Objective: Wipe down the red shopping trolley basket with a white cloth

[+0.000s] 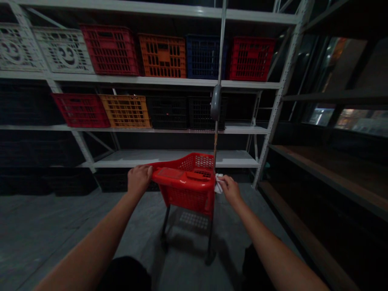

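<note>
A small red plastic shopping cart (188, 196) stands on the floor in front of me, on dark legs. My left hand (139, 180) is closed over the left end of its handle bar. On the cart's right side, my right hand (230, 188) pinches a crumpled white cloth (218, 185), which appears to touch the cart near the handle's right end. Whether it is fabric or paper I cannot tell. Beside that corner a thin metal pole (222, 44) rises, with a grey oval piece (216, 102) partway up.
Behind the cart is a white metal rack (169, 81) holding red, orange, blue, white and black crates, such as an orange crate (163, 56) and a yellow crate (125, 111). Dark shelving (327, 169) runs along the right. Grey floor (75, 226) lies around the cart.
</note>
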Available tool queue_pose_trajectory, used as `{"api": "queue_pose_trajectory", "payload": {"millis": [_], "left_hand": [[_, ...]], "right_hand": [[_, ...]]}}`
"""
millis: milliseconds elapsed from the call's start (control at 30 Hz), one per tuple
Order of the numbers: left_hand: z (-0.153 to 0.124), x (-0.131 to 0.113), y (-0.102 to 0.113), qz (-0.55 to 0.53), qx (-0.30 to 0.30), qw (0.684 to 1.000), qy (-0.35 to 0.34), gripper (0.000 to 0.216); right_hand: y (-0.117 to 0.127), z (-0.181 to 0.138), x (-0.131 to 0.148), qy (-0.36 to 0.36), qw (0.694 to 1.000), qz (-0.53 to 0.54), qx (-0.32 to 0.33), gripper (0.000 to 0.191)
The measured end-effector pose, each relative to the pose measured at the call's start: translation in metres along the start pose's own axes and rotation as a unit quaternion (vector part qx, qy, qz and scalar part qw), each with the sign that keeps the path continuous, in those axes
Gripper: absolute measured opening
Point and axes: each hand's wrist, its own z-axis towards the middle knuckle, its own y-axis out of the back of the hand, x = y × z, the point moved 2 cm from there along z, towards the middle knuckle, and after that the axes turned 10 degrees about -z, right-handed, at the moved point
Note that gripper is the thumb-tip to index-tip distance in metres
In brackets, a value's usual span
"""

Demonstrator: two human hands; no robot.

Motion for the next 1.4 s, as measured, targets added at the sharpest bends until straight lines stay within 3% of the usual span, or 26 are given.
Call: {"api": "queue_pose_trajectory", "payload": {"millis": [100, 167, 233, 333, 400, 500, 700, 900, 1000, 1133, 1400], "left_hand": [[-0.011, -0.020, 0.013, -0.028, -0.088, 0.995, 0.035, 0.038], [-0.021, -0.047, 0.021, -0.074, -0.116, 0.990, 0.008, 0.036], [-0.032, -0.083, 0.026, -0.137, -0.100, 0.984, -0.049, 0.033], [-0.047, -0.140, 0.026, -0.172, -0.029, 0.978, -0.112, 0.029], [-0.053, -0.171, 0.023, -0.166, 0.008, 0.979, -0.120, 0.028], [-0.056, -0.192, 0.018, -0.123, -0.011, 0.989, -0.086, 0.034], [-0.054, -0.180, 0.010, -0.034, -0.024, 0.996, -0.075, 0.043], [-0.060, -0.162, 0.013, -0.022, -0.042, 0.995, -0.089, 0.041], [-0.064, -0.157, 0.017, -0.031, -0.043, 0.994, -0.098, 0.040], [-0.069, -0.156, 0.022, -0.046, -0.044, 0.993, -0.096, 0.041], [-0.077, -0.155, 0.025, -0.062, -0.059, 0.990, -0.110, 0.041]], "right_hand": [[-0.015, -0.006, -0.003, -0.025, 0.998, 0.049, -0.005, 0.015], [-0.022, -0.012, 0.004, -0.048, 0.994, 0.095, -0.017, 0.017], [-0.026, -0.019, 0.020, -0.064, 0.988, 0.134, -0.037, 0.017], [-0.027, -0.031, 0.052, -0.041, 0.983, 0.157, -0.081, 0.015], [-0.030, -0.037, 0.069, -0.003, 0.982, 0.162, -0.099, 0.014], [-0.041, -0.040, 0.076, 0.035, 0.980, 0.172, -0.094, 0.017], [-0.060, -0.032, 0.070, -0.056, 0.971, 0.198, -0.121, 0.015], [-0.062, -0.049, 0.106, -0.001, 0.967, 0.234, -0.105, 0.015], [-0.067, -0.047, 0.096, 0.013, 0.969, 0.223, -0.106, 0.015], [-0.071, -0.040, 0.077, -0.027, 0.968, 0.206, -0.141, 0.017], [-0.061, -0.066, 0.108, 0.021, 0.971, 0.221, -0.087, 0.018]]}}
